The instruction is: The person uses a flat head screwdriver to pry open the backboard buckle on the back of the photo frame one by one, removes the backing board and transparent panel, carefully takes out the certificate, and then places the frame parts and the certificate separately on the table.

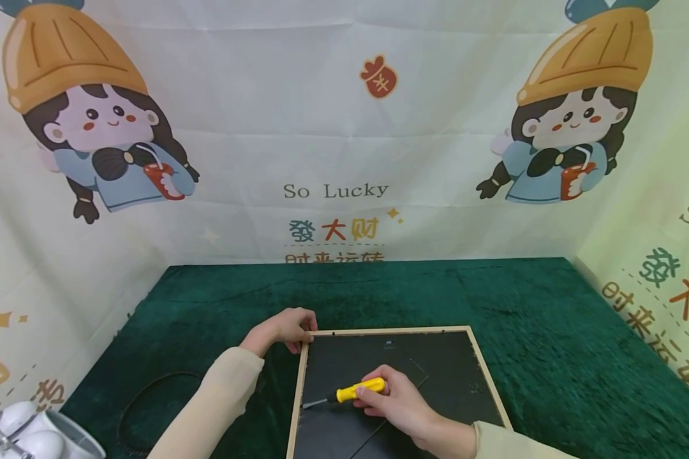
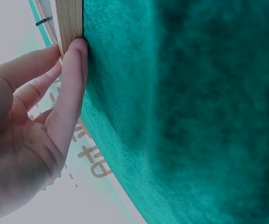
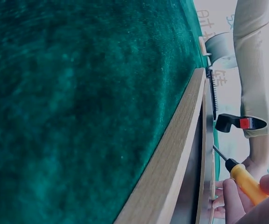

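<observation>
A picture frame with a pale wooden border (image 1: 390,331) and a black backing panel (image 1: 344,360) lies back side up on the green cloth. My right hand (image 1: 399,405) grips a yellow-handled screwdriver (image 1: 369,387) above the panel. Its metal tip meets the inner side of the frame's left border, and the right wrist view shows the screwdriver (image 3: 246,183) slanting toward that edge. At the far left corner, my left hand (image 1: 289,328) holds the frame. In the left wrist view, thumb and fingers pinch the wooden border (image 2: 70,21).
Green cloth (image 1: 551,357) covers the table. A white rounded object (image 1: 29,433) with a metal arm stands at the near left. Beside it lies a thin dark loop (image 1: 123,414). Printed white curtains (image 1: 333,127) enclose the back and sides.
</observation>
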Available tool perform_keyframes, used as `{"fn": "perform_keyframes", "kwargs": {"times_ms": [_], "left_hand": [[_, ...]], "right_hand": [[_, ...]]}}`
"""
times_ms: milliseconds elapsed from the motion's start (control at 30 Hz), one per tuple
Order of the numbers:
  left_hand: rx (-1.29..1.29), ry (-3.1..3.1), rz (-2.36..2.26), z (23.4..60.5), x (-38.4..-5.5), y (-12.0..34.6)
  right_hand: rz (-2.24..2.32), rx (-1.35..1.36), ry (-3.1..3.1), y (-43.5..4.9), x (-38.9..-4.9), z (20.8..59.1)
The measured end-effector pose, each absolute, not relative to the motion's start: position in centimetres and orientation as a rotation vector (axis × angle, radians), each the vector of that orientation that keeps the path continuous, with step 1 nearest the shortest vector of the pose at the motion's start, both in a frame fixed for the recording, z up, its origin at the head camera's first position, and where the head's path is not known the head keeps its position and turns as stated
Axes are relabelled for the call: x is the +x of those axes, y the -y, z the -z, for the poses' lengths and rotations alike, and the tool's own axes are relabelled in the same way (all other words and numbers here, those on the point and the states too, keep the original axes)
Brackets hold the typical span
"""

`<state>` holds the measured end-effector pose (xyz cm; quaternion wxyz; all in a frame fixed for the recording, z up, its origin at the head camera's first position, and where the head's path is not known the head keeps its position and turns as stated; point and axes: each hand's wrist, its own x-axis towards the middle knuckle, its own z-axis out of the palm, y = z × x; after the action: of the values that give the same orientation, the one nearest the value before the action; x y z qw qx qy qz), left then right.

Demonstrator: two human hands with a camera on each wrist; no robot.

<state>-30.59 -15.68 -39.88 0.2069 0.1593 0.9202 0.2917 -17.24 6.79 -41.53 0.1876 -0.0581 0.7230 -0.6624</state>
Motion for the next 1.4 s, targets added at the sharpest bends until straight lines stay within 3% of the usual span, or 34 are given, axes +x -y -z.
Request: {"fn": "perform_keyframes", "kwargs": {"times_ms": [633, 1133, 1400], "left_hand": [[0.470, -2.647, -0.808, 40.17, -30.69, 15.62], [0.478, -2.716, -0.801, 40.46, -30.68, 15.52], [0.492, -2.723, -0.814, 40.64, -30.52, 15.60]], "right_hand": [[1.845, -0.088, -2.027, -6.55, -17.30, 42.02], [1.817, -0.230, -2.138, -6.29, -17.19, 41.49], [1.951, -0.074, -1.849, -6.66, -17.71, 42.43]]}}
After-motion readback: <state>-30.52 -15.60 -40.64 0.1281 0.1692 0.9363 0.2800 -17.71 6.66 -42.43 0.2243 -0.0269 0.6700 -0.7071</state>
